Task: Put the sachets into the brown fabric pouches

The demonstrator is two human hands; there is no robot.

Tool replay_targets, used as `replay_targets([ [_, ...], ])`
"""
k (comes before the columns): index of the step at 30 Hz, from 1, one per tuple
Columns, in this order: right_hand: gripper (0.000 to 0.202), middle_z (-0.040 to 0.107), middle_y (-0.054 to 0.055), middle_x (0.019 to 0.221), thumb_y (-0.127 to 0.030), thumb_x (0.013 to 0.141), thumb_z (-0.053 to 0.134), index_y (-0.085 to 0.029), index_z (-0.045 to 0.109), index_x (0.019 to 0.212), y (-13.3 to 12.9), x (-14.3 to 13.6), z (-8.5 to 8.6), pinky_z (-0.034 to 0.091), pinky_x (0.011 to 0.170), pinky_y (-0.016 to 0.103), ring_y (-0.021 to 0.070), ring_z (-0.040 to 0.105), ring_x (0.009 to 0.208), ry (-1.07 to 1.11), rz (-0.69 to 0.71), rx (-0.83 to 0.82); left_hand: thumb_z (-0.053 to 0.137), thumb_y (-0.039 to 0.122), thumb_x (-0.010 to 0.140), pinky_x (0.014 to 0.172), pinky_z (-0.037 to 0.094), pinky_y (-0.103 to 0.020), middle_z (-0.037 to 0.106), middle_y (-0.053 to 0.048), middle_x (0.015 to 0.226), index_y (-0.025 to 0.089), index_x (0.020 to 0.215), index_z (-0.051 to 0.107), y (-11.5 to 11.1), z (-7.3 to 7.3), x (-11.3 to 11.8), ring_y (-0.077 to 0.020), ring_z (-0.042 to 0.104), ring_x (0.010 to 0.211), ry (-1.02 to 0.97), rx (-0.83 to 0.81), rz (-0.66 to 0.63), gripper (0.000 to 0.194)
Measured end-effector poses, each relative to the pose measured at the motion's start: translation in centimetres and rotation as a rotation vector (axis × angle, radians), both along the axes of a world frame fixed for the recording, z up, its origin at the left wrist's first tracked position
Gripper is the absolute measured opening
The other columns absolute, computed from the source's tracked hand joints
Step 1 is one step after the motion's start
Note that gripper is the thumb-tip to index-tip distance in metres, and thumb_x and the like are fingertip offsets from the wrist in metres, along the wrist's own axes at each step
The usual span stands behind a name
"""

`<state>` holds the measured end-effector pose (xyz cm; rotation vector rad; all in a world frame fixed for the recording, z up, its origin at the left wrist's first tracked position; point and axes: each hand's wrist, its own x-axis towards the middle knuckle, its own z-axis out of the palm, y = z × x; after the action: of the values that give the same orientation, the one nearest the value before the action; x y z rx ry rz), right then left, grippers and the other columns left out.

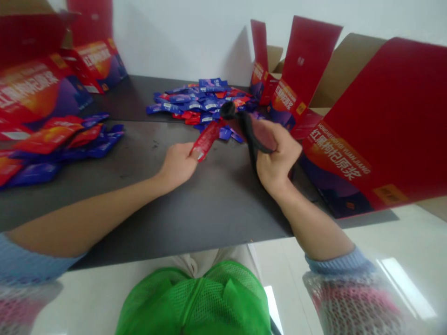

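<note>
My left hand (179, 165) pinches the near end of a red sachet (206, 139) and holds it slanting away over the dark table. My right hand (277, 158) is wrapped round a black and dark maroon handheld tool (248, 128). Blur hides its exact kind; its rounded black front end comes close to the sachet's far end, and I cannot tell whether they touch. Behind both hands lies a pile of blue and red sachets (206, 102), partly covered by the tool.
More red and blue sachets (59, 144) lie at the left, before a red printed box (42, 90) and another box (98, 65). Open red boxes (293, 88) line the right, with a large one (377, 135) nearest. The dark table's (195, 218) front edge is close to my green mesh vest (195, 298).
</note>
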<state>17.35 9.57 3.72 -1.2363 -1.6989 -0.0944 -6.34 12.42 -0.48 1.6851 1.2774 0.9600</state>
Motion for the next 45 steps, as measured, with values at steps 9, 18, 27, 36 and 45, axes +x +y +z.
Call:
replay_targets([
  [9,0.048,0.071,0.011,0.125,-0.035,0.105,0.030,-0.023,0.060,0.140,1.8,1.6,1.2,0.054,0.105,0.054,0.0322,0.064,0.128,0.135,-0.136,0.107,0.065,0.017,0.088,0.096,0.058,-0.053,0.079,-0.018,0.103,0.010,0.120,0.069,-2.0,1.6,0.2,-0.0300,0.079,0.088,-0.559,-0.609,-0.123,0.033],
  [18,0.080,0.054,0.016,0.156,-0.042,0.090,0.072,-0.017,0.040,0.159,-0.1,-3.7,-2.6,0.046,0.117,0.054,0.0372,0.049,0.144,-0.424,0.320,-0.472,0.046,0.009,0.094,0.105,0.051,-0.059,0.079,-0.017,0.111,0.007,0.121,0.064,-1.0,1.5,-0.5,-0.0296,0.074,0.106,-0.672,-0.729,-0.255,0.032],
  [27,0.043,0.059,0.002,0.152,-0.035,0.098,0.064,-0.029,0.066,0.140,2.4,-1.3,-1.8,0.035,0.123,0.049,0.0267,0.039,0.152,-0.542,0.854,-0.415,0.053,-0.007,0.080,0.096,0.057,-0.058,0.081,-0.012,0.103,0.006,0.118,0.066,-0.4,1.2,-1.2,-0.0284,0.075,0.098,-0.671,-0.799,-0.386,0.042],
  [36,0.056,0.049,-0.001,0.160,-0.020,0.095,0.064,-0.029,0.056,0.149,3.4,-2.2,-3.1,0.037,0.123,0.051,0.0289,0.033,0.156,-0.479,0.584,-0.508,0.064,-0.004,0.081,0.104,0.052,-0.060,0.080,-0.011,0.104,0.008,0.121,0.064,-0.4,1.3,-0.7,-0.0275,0.075,0.100,-0.622,-0.765,-0.345,0.042],
  [45,0.057,0.068,-0.005,0.141,-0.002,0.090,0.046,-0.030,0.071,0.132,4.7,-1.2,-3.5,0.054,0.107,0.037,0.0209,0.059,0.137,-0.468,0.329,-0.391,0.069,0.000,0.080,0.100,0.055,-0.058,0.077,-0.017,0.111,0.008,0.116,0.067,-1.3,1.0,-0.1,-0.0257,0.075,0.095,-0.578,-0.688,-0.282,0.037],
])
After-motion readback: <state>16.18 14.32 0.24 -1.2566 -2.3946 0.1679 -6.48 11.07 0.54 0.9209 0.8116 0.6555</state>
